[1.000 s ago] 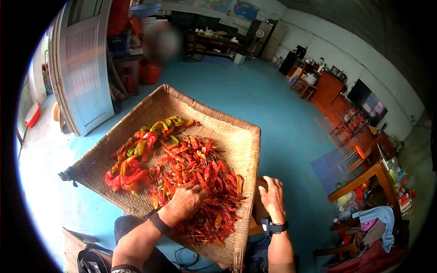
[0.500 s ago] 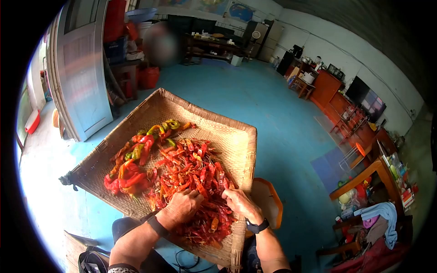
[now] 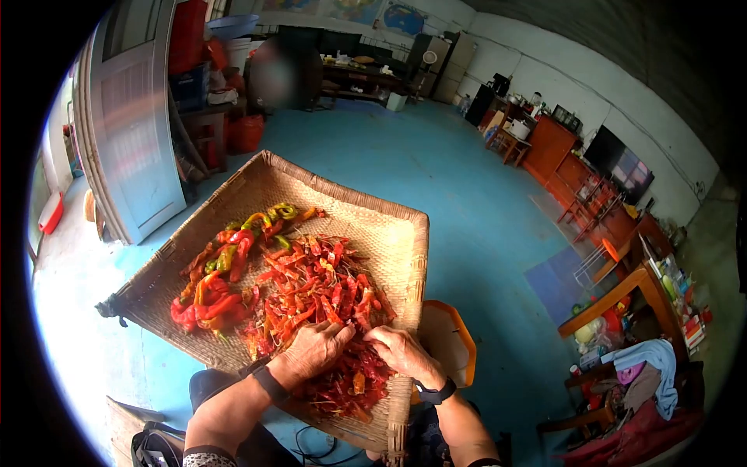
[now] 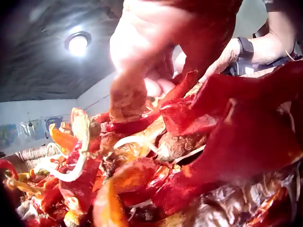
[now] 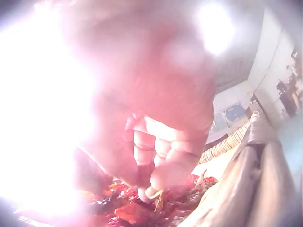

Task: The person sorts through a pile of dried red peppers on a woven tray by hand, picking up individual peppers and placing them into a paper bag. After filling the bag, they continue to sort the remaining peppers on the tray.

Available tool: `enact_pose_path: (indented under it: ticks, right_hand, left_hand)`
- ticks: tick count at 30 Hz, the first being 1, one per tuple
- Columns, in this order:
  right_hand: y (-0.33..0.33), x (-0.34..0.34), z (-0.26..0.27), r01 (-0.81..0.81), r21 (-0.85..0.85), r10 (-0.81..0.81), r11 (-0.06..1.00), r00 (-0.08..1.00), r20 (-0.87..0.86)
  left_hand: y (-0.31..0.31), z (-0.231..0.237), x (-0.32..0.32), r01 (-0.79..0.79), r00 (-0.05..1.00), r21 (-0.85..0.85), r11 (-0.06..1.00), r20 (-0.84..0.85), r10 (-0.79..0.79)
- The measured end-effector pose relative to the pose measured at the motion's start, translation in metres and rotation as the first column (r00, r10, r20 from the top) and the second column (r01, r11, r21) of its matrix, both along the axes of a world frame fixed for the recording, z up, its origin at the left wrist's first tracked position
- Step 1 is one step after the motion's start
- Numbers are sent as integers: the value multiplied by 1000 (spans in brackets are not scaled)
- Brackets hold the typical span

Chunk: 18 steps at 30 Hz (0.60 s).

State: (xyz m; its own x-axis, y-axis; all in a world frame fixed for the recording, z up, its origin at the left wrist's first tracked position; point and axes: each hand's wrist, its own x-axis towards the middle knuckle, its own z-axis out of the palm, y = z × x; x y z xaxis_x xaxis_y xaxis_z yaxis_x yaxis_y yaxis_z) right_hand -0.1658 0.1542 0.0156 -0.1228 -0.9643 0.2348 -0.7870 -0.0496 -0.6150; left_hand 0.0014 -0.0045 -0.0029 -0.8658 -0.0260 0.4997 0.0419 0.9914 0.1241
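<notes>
A square woven basket [image 3: 393,226] holds a heap of dried red chillies [image 3: 327,288], with larger red and green peppers [image 3: 214,300] along its left side. Low on the heap, the left hand [image 3: 311,356] has its fingers bent down around a dried red chilli; the left wrist view shows the thumb and fingers of this hand [image 4: 165,42] down at the red pieces [image 4: 189,113]. Just right of it, the right hand [image 3: 406,356] pinches a small pale stem [image 5: 155,193] between its fingertips. The fingertips of both hands are close together.
An orange-rimmed container [image 3: 459,350] stands beside the basket's right edge. A wooden chair [image 3: 650,311] with clothes [image 3: 654,373] is at the lower right. Blue floor [image 3: 482,210] extends beyond the basket, and a door [image 3: 136,124] stands at the left.
From outside the basket's right edge, the right hand has come in over the chillies, beside the left hand, uncovering the orange-rimmed container. The left hand has stayed on the heap.
</notes>
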Motion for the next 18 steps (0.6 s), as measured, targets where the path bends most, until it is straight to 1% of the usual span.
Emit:
enact_pose_path:
  ticks: [1,3,4,5,6,7,8,9,10,12,14,15,16,17,18]
  right_hand:
    - [0,4,5,-43,-24,43,999,999,14]
    - [2,12,12,-39,-56,41,998,999,26]
    - [1,14,11,-36,-88,39,995,999,32]
    - [0,13,4,16,-225,5,974,996,93]
    - [1,8,8,88,-322,-73,943,996,57]
    - [5,-1,10,192,-331,-191,924,981,38]
    - [11,-12,13,294,-341,-306,893,952,18]
    - [15,-22,20,317,-443,-360,839,933,-15]
    - [20,-31,26,329,-542,-416,773,909,-41]
    - [36,-53,16,541,-502,-584,675,807,84]
    - [47,-65,22,598,-579,-709,554,704,49]
    - [54,-74,20,594,-590,-736,547,677,0]
    - [59,-77,18,670,-485,-779,562,626,-36]
    - [62,-76,16,687,-449,-817,571,530,-229]
    - [62,-74,14,707,-414,-810,573,414,-414]
  left_hand:
    - [2,2,-1,1,1000,0,1000,4,-1]
    - [5,7,-1,34,997,39,999,-77,-31]
    - [5,3,-2,34,997,39,999,-70,-31]
    - [3,-3,-3,30,1000,33,999,-3,-30]
    - [2,-7,-3,27,998,27,999,62,-28]
    - [0,-5,-2,27,997,27,999,65,-28]
    - [-1,0,1,17,993,5,1000,115,-17]
    - [-1,2,1,9,986,-19,1000,165,-6]
    - [-2,1,1,11,986,-19,1000,166,-8]
    - [-2,-2,2,0,986,-33,999,164,6]
    - [-2,1,4,1,985,-39,999,170,6]
    - [-1,2,4,4,985,-46,999,174,4]
    - [-1,1,3,5,985,-44,999,172,3]
    - [-1,-1,3,7,984,-49,999,180,2]
    - [-1,-2,3,8,982,-54,999,188,2]
